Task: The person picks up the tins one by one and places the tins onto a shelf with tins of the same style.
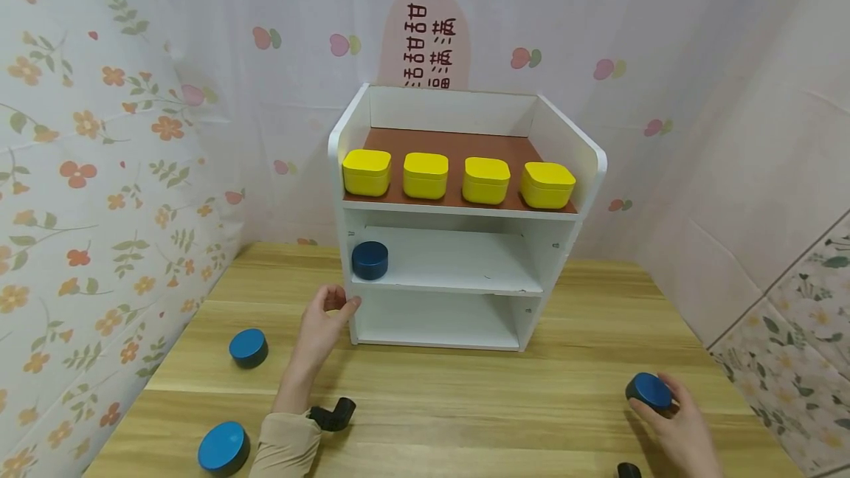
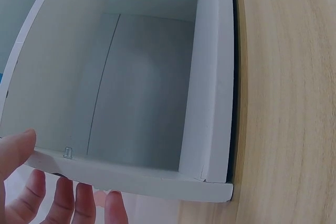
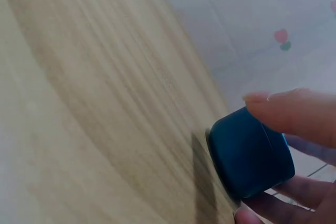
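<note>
A small white shelf unit (image 1: 458, 282) stands on the wooden table. At its left side panel my left hand (image 1: 325, 319) grips the front edge. The left wrist view shows the thumb (image 2: 18, 150) on the inner side and the other fingers on the outer side. Over at the right, my right hand (image 1: 680, 423) holds a blue round box (image 1: 651, 392) between thumb and fingers. In the right wrist view this blue round box (image 3: 249, 153) is at the table surface, but I cannot tell whether it touches. Another blue round box (image 1: 370, 260) sits at the left end of the middle shelf.
Several yellow boxes (image 1: 425, 175) stand in a row on the brown top shelf. Two more blue round boxes (image 1: 249, 348) lie on the table (image 1: 465, 404) at the left. A patterned curtain (image 1: 265, 131) hangs behind and along the sides.
</note>
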{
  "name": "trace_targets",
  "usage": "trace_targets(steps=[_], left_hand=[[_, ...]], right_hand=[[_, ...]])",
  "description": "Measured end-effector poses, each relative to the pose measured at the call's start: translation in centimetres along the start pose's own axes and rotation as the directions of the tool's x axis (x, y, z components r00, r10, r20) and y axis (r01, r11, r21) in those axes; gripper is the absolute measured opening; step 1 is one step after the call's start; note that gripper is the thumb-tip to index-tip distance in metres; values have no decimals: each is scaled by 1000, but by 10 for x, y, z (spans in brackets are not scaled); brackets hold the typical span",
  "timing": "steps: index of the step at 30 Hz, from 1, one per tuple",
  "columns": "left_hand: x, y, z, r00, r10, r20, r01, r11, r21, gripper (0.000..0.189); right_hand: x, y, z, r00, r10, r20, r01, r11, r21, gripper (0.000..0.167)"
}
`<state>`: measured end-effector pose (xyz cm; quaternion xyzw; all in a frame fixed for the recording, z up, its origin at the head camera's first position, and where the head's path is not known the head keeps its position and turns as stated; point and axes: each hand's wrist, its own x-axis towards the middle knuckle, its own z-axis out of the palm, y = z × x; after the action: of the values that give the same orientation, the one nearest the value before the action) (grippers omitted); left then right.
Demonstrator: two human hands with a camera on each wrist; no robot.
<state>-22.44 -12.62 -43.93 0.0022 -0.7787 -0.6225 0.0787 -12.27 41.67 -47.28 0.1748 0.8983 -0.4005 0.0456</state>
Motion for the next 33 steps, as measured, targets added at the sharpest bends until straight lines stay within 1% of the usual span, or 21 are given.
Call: trace_targets(steps=[5,13,19,24,28,33], left_hand=[[0,1,-1,1000,-7,0,7,1000,0,33],[-1,2,-1,1000,1,2,-1,1000,1,33],[-1,0,-2,1000,5,2,-5,1000,-5,32],[-1,1,-2,1000,3,0,-3,1000,1,33],[-1,2,-1,1000,3,-1,-3,1000,2,32],[-1,1,0,1000,9,3,-9,1000,-6,31]], right_hand=[[4,2,0,1000,-5,-3,5,1000,-9,104],[7,5,0,1000,-19,-15,17,997,-73,103],[8,5,0,1000,-22,-6,21,996,-87,99],[9,2,0,999,-34,-11,32,993,-109,99],[10,-1,-1,997,-70,-7,69,989,-130,98],[8,-15,-1,993,-114,-6,112,985,-132,94]])
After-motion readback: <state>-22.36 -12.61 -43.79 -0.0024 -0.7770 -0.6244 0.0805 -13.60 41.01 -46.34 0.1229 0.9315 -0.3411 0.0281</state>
